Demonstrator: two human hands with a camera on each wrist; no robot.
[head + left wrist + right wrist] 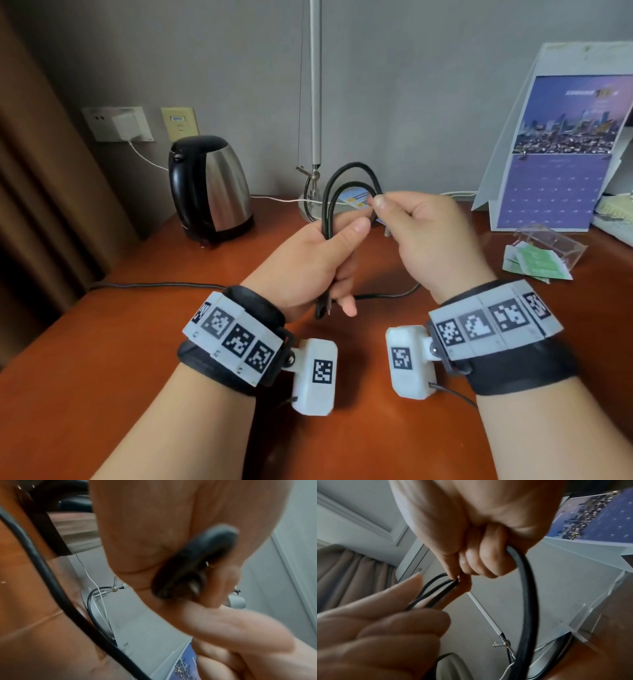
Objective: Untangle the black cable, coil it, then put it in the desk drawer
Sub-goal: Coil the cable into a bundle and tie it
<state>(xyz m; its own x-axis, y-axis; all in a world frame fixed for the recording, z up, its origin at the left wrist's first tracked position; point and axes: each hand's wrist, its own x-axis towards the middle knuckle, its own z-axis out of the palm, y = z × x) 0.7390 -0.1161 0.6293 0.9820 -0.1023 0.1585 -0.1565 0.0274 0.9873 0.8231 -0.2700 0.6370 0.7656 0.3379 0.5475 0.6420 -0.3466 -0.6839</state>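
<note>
The black cable (349, 171) stands in two loops above my left hand (342, 246), which grips the gathered strands over the orange-brown desk (120, 359). A plug end (322, 308) hangs below that fist. My right hand (378, 200) pinches the loop's right side between thumb and forefinger. In the right wrist view the right hand (458, 580) pinches thin strands while a thick length of cable (529, 601) curves down from the fist; the left hand (385, 628) is at lower left. The left wrist view shows the plug (193, 563) against the palm. No drawer is in view.
A steel kettle (209, 188) stands at the back left, a lamp pole (315, 102) behind the hands, a desk calendar (561, 144) at the back right. A clear box with green sachets (548, 246) lies to the right. A dark cord (154, 284) runs across the desk.
</note>
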